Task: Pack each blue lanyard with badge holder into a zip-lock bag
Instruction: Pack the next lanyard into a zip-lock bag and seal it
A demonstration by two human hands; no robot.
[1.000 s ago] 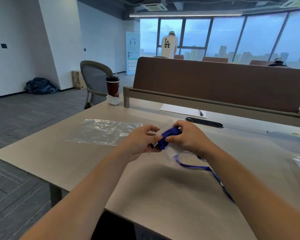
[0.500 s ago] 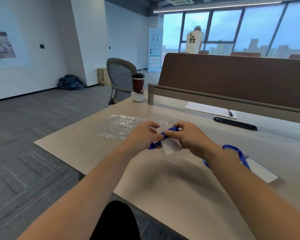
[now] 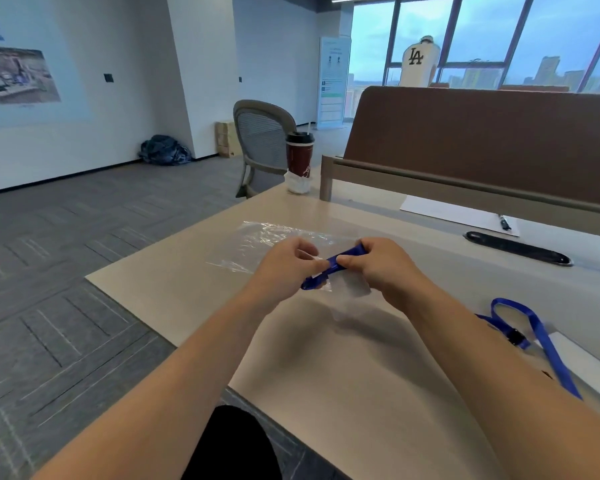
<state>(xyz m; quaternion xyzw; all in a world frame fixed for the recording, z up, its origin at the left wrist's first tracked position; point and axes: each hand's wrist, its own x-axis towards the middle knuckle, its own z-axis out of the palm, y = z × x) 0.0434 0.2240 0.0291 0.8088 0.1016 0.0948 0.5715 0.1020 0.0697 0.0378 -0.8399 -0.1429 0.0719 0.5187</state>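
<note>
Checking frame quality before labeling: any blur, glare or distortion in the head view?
Head view: wide-angle bowing at the edges; backlit by windows; zip-lock bag shows crinkle glare, outline faint; folded lanyard between left hand and right hand fairly sharp; loose lanyard at right slightly smeared.

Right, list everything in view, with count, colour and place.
folded lanyard: one, blue, gripped above the table
zip-lock bag: one, clear, flat on table, left
second lanyard: one, blue, on table, right, across a white badge holder
coffee cup: one, dark red, table's far corner
paper: one, white, beside brown divider
pen: one, dark, on paper
chair: one, grey, beyond table
left hand: one, pinching folded lanyard
right hand: one, pinching folded lanyard
</note>
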